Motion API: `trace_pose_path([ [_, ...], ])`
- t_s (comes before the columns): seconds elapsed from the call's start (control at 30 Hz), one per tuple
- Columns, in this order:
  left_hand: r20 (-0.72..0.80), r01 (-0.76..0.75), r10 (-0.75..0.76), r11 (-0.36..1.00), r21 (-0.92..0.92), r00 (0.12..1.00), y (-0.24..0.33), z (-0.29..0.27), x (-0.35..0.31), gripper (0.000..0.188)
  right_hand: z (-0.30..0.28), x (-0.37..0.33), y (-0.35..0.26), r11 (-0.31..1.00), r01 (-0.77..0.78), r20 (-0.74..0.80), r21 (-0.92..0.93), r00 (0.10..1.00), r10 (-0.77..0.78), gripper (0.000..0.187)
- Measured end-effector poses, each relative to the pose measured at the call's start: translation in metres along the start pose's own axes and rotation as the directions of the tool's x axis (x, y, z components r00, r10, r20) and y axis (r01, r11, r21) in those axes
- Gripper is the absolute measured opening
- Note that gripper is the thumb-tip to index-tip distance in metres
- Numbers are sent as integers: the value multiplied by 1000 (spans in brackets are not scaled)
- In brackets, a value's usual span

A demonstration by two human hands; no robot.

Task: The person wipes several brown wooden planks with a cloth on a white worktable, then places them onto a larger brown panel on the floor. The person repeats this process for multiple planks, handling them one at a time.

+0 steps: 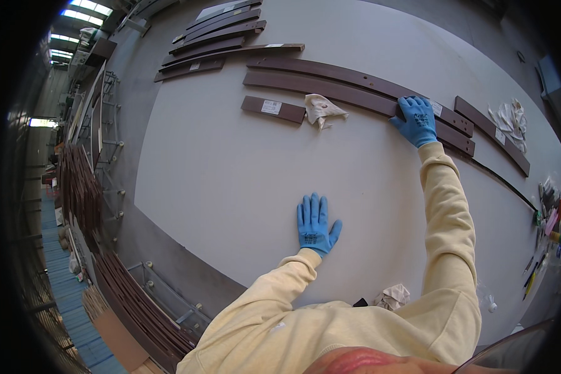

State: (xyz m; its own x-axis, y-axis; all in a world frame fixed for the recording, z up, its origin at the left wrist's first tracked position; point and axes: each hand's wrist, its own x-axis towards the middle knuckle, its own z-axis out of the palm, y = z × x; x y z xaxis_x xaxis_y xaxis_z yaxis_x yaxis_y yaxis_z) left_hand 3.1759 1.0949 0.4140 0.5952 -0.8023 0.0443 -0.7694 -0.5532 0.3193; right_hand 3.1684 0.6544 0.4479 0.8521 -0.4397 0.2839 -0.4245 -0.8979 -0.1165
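Note:
My left hand [315,225], in a blue glove, lies flat on the pale tabletop [243,187] with its fingers stretched out and nothing in it. My right hand [416,119], gloved alike, is at the right part of two long dark brown planks lying side by side. Its fingers are bent over the nearer plank [318,87], with the thumb at that plank's near edge. Just beyond lies the farther plank [318,66], which has small holes. A short brown plank [255,106] with a white label and a crumpled cream cloth [323,111] lie to their left.
Several brown planks [215,47] lie at the far left of the table. Another plank [489,131] and a white rag [511,121] are at right, with assorted tools [551,218] along the right edge. A crumpled cloth [393,297] lies near my body. Stacked brown strips [140,308] stand left.

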Motion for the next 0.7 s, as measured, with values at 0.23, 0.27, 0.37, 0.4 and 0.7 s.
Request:
trace_pose_path([
  [0.23, -6, -3, 3, 999, 35, 1000, -2, -3, 1, 84, 5, 24, -26, 999, 14, -160, 52, 987, -6, 46],
  [0.27, -16, -3, 4, 1000, 22, 1000, -2, -3, 1, 84, 7, 39, -36, 995, 52, -204, 88, 978, -33, 44],
  [0.37, -19, -15, 15, 1000, -27, 1000, -4, 0, 3, 83, 34, 99, -71, 980, 116, -363, 160, 930, -51, 41],
  [0.4, -11, -11, 11, 999, -53, 1000, -4, 3, 4, 83, 53, 122, -82, 980, 119, -430, 162, 902, -38, 41],
  [0.7, -14, -5, 3, 994, -111, 1000, -12, 1, -3, 76, 151, 284, -189, 990, -64, -73, 128, 995, 74, 57],
])
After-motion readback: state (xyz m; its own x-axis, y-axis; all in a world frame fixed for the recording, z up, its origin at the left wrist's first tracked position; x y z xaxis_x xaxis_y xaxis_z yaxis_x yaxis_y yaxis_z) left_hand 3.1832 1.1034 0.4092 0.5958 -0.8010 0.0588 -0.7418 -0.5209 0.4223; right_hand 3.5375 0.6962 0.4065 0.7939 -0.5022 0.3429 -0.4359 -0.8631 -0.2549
